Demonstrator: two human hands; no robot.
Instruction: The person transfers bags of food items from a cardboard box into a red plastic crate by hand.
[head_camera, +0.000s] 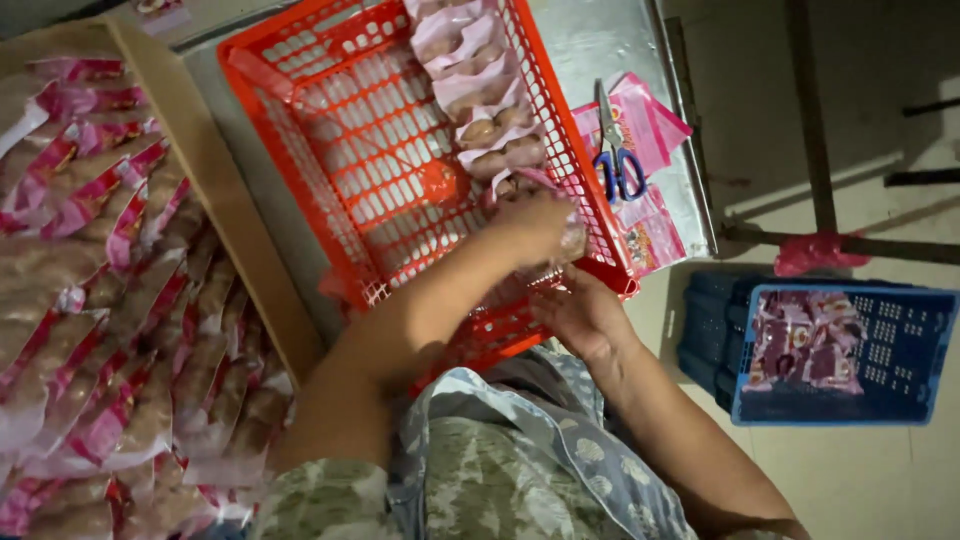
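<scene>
An orange plastic basket (370, 150) rests on a metal table. A row of pink-and-clear packets with brown sweets (480, 90) lines its right side. My left hand (535, 222) reaches into the basket's near right corner and grips a clear packet (572, 240) at the end of that row. My right hand (582, 315) sits just below, at the basket's near rim, fingers touching the same packet; whether it grips it is unclear.
A cardboard box (230, 220) full of pink-striped packets (100, 300) stands at the left. Blue-handled scissors (615, 150) lie on pink wrappers (650, 215) right of the basket. A blue crate (900, 350) holding several packets stands on the floor at the right.
</scene>
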